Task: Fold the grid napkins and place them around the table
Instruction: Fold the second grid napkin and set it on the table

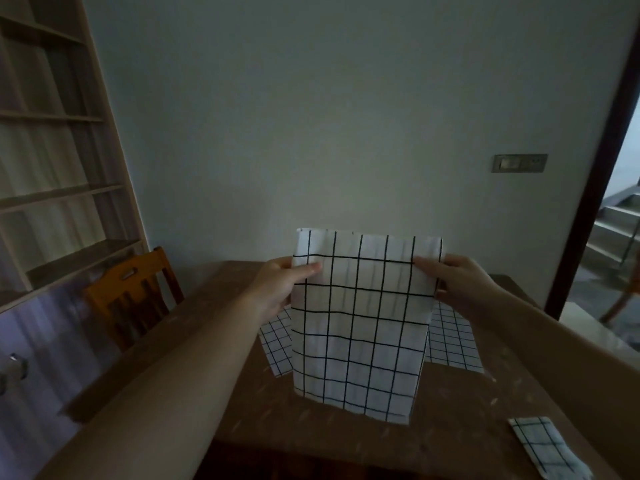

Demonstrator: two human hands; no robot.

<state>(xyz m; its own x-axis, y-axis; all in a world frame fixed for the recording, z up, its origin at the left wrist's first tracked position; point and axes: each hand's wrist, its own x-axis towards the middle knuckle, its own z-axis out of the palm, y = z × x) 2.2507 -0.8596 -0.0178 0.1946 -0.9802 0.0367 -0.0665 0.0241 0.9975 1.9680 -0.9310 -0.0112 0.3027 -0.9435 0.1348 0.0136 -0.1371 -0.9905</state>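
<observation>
My left hand (277, 289) pinches the held napkin's (360, 327) left edge near the top, thumb in front. The cloth hangs upright between both hands, long axis vertical, over the table (194, 334). My right hand (460, 289) pinches the right edge; neither is nearer. More grid cloth (450, 341) lies half hidden behind. A folded napkin (543, 448) sits near right, cut off by the frame.

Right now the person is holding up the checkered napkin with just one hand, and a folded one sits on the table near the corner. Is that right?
Not quite. The head view shows both hands holding it: the left hand grips one side of the held napkin and the right hand grips the other. The rest is right: a folded napkin lies near the corner of the table.
</observation>
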